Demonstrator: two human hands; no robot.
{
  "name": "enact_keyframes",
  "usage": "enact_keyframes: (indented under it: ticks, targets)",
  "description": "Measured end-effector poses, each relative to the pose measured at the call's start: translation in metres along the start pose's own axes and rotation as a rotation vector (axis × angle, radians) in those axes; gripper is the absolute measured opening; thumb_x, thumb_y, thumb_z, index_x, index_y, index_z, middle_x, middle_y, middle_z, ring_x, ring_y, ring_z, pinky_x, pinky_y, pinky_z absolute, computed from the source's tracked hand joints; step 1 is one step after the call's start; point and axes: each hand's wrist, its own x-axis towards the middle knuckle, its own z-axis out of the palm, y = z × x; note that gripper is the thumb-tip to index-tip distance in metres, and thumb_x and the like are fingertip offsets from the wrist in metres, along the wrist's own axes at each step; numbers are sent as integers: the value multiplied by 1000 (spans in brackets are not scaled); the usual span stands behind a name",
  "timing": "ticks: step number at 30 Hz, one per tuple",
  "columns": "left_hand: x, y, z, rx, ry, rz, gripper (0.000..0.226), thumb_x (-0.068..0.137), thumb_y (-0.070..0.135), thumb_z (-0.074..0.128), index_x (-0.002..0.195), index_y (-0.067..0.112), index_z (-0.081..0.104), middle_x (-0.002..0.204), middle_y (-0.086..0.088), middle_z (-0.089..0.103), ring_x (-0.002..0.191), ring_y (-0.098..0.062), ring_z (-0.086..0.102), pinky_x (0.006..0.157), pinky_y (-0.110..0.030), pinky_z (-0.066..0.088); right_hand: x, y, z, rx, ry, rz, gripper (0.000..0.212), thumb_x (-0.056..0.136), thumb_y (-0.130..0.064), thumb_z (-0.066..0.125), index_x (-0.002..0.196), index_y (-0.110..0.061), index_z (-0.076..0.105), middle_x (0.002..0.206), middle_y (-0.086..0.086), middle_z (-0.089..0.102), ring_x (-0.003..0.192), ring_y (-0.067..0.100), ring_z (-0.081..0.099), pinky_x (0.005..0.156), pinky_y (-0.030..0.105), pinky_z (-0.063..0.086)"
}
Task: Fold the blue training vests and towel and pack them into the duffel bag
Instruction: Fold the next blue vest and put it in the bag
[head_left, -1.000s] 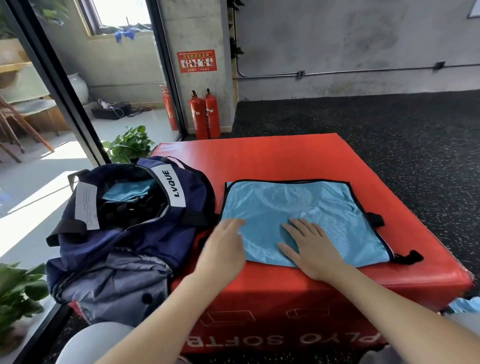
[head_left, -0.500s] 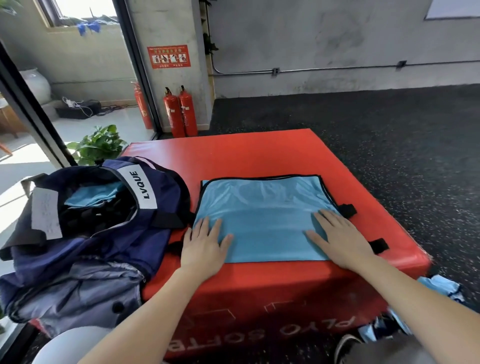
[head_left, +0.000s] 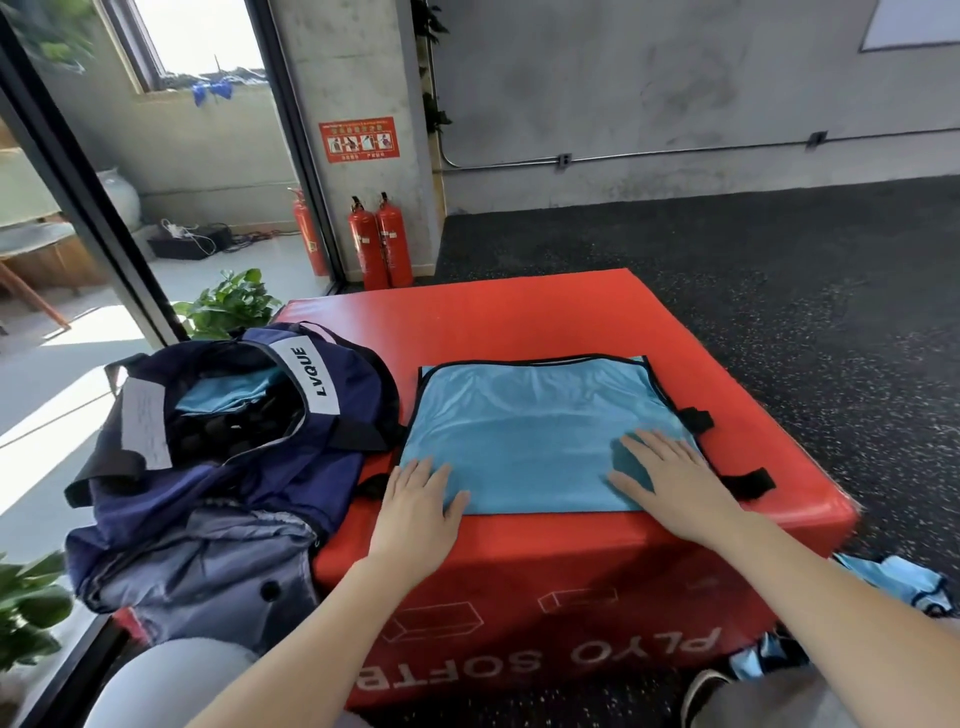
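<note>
Red plyo box (head_left: 519, 322) — both hands flat, fingers straight, gripping nothing: left hand (head_left: 415, 512), right hand (head_left: 675, 491) pressing vest (head_left: 530, 421).

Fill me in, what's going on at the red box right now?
A person is flattening a blue training vest on top of the red plyo box. The left hand and right hand both lie flat on its near edge, fingers straight. The navy duffel bag sits open at the box's left end with blue fabric already inside. More blue vests lie on the floor to the right.
</note>
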Motion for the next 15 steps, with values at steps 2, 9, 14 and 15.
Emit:
enact_keyframes:
  ticks: [2, 9, 14, 15]
  targets:
    - [-10, 4, -4, -19, 71, -39, 62, 95, 57, 40, 135, 14, 61, 140, -14, 56, 134, -37, 45, 112, -51, 33, -6, -5, -2, 44, -15, -48, 76, 97, -71, 29, 159, -29, 24, 166, -9, 18, 154, 13, 9, 126, 36, 3]
    - [-36, 19, -12, -4, 29, -292, 61, 94, 67, 43, 139, 26, 52, 142, -4, 44, 126, -32, 40, 104, -47, 32, -25, -1, -24, 127, 15, -134, 38, 98, -51, 54, 128, -27, 63, 133, -12, 58, 126, 8, 50, 102, 23, 38]
    - [-17, 18, -6, 44, 13, -244, 68, 94, 69, 42, 137, 17, 52, 149, -8, 42, 134, -33, 38, 110, -46, 30, -31, 8, -34, 101, -58, -154, 24, 92, -26, 57, 114, -30, 66, 114, -17, 60, 114, 7, 56, 95, 27, 46]
    - [-6, 17, -6, 54, 11, -234, 70, 94, 69, 41, 137, 15, 53, 150, -9, 42, 134, -33, 39, 111, -46, 30, -30, 9, -34, 90, -66, -152, 26, 91, -23, 57, 115, -28, 66, 114, -16, 60, 113, 7, 55, 95, 27, 46]
